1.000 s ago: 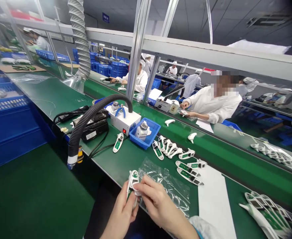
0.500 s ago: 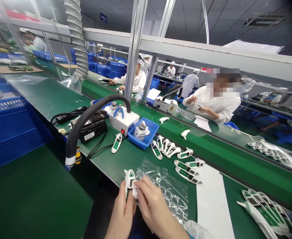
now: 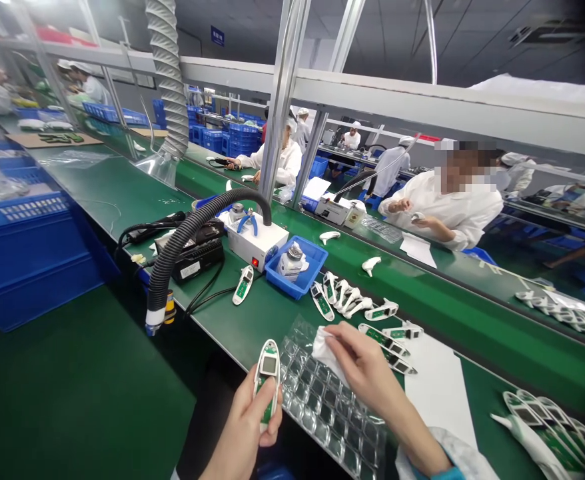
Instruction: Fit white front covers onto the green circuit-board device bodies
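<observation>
My left hand (image 3: 250,417) is closed around a white handheld device housing (image 3: 269,360) with a green circuit board and a small dark display, its open face towards me. The thumb presses on the board. To the right, my right hand (image 3: 360,360) pinches a crumpled white wipe (image 3: 324,350), apart from the housing. Beneath that hand lies a clear plastic blister tray (image 3: 322,417) with rows of square pockets, partly hidden by the wipe and fingers. Several similar housings (image 3: 347,298) lie beyond it on the green bench.
A blue bin (image 3: 300,283) holds a wrapped metal-topped bottle. Beside it stand a white box (image 3: 252,248) with pliers on top and a black corrugated hose (image 3: 182,233). White paper (image 3: 440,387) and more housings (image 3: 547,427) lie right. A co-worker (image 3: 447,207) sits across the green belt.
My right hand has moved right with the wipe, away from the housing. The left hand has turned the housing so its board and display show fully. The view has shifted slightly left.
</observation>
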The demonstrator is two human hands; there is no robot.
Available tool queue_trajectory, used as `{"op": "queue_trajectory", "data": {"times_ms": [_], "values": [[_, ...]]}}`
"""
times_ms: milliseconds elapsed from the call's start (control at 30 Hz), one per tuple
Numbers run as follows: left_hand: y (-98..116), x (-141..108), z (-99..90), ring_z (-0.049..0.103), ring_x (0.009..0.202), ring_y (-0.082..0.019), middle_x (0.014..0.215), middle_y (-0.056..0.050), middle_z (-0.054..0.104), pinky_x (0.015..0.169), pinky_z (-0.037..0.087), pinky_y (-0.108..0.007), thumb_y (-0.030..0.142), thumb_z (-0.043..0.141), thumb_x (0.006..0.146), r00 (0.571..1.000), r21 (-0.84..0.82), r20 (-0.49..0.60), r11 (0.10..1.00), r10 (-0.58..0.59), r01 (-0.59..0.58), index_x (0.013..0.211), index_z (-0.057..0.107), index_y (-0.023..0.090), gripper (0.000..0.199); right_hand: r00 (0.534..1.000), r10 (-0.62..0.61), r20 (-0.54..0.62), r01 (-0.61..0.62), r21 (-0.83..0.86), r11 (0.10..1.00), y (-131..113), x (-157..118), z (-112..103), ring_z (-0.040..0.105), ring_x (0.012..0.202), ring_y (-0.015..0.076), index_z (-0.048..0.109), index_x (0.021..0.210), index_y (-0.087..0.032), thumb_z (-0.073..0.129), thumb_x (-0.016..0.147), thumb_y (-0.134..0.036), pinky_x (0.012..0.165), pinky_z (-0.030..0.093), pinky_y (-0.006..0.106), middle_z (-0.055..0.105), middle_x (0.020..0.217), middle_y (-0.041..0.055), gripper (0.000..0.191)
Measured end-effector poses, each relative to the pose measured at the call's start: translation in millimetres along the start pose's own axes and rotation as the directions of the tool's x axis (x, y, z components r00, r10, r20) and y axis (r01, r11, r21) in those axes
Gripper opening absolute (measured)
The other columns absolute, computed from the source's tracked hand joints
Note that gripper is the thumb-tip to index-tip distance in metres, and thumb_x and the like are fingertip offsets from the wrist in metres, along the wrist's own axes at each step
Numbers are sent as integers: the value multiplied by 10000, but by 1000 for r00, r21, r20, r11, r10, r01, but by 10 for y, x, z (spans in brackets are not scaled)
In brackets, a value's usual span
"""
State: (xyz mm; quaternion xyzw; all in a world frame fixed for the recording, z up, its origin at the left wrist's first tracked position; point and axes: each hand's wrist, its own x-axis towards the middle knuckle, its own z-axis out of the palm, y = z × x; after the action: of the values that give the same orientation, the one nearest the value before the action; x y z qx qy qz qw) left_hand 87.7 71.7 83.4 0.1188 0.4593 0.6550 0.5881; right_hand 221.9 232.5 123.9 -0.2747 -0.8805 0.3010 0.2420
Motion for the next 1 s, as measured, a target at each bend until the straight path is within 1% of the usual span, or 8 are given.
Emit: {"op": "queue_trajectory", "data": {"times_ms": [200, 400, 500, 600, 700, 767, 867, 1000], "values": [[-15, 6, -5, 317, 504, -41, 716, 31, 461, 447, 168, -204, 453, 629, 820, 999, -16, -20, 999, -43, 43, 848, 530, 182, 290, 978, 118, -174, -120, -1, 993, 194, 294, -144, 540, 632, 173, 542, 1014, -194, 462, 928, -402, 607, 410, 280, 623, 780, 29, 240], [-10, 17, -6, 305, 510, -43, 736, 29, 464, 449, 173, -206, 417, 595, 852, 999, -17, -17, 999, -38, 38, 845, 532, 180, 246, 951, 53, -304, -93, -119, 989, 421, 948, -74, 615, 835, 224, 544, 1075, -173, 397, 938, -347, 754, 459, 328, 668, 971, 90, 266], [8, 8, -1, 317, 512, -43, 765, 20, 484, 448, 181, -203, 400, 592, 855, 999, -24, -16, 998, -51, 51, 888, 543, 184, 223, 961, 27, -276, -79, -179, 981, 573, 1291, 73, 591, 1013, 249, 559, 1124, -147, 355, 934, -244, 890, 430, 366, 639, 1109, 134, 295], [17, 12, 0, 336, 503, -40, 778, 11, 507, 438, 184, -197, 429, 639, 815, 997, -43, -22, 997, -69, 68, 902, 556, 188, 269, 988, 20, -155, -52, -202, 978, 709, 1485, 236, 607, 1011, 251, 633, 1049, -148, 434, 900, -202, 918, 425, 357, 663, 1074, 134, 254], [13, 32, -9, 340, 482, -37, 755, 10, 517, 420, 177, -193, 457, 692, 765, 997, -59, -35, 996, -67, 65, 875, 569, 183, 320, 997, 23, -70, -37, -205, 978, 801, 1530, 318, 635, 976, 249, 653, 1064, -173, 489, 900, -223, 897, 448, 347, 700, 1029, 109, 238], [-1, 58, -26, 345, 480, -36, 750, 7, 528, 417, 184, -189, 451, 707, 757, 997, -66, -54, 996, -59, 55, 895, 576, 182, 329, 996, 30, -86, -47, -202, 978, 841, 1521, 299, 622, 1031, 251, 615, 1161, -176, 442, 934, -246, 913, 448, 362, 685, 1108, 115, 293], [-57, 121, -66, 356, 470, -39, 740, 0, 550, 404, 196, -185, 462, 747, 716, 995, -85, -61, 994, -74, 68, 905, 581, 176, 380, 988, 36, -151, -66, -198, 978, 889, 1479, 169, 591, 1098, 234, 573, 1225, -161, 367, 961, -240, 942, 440, 366, 638, 1205, 128, 343], [-173, 182, -81, 357, 435, -56, 685, -10, 577, 377, 241, -192, 496, 775, 673, 989, -81, -61, 988, -135, 130, 999, 597, 185, 484, 983, 46, -178, -88, -235, 968, 975, 1292, -138, 603, 1052, 203, 617, 1149, -154, 396, 942, -198, 930, 444, 332, 661, 1138, 111, 306]]}}
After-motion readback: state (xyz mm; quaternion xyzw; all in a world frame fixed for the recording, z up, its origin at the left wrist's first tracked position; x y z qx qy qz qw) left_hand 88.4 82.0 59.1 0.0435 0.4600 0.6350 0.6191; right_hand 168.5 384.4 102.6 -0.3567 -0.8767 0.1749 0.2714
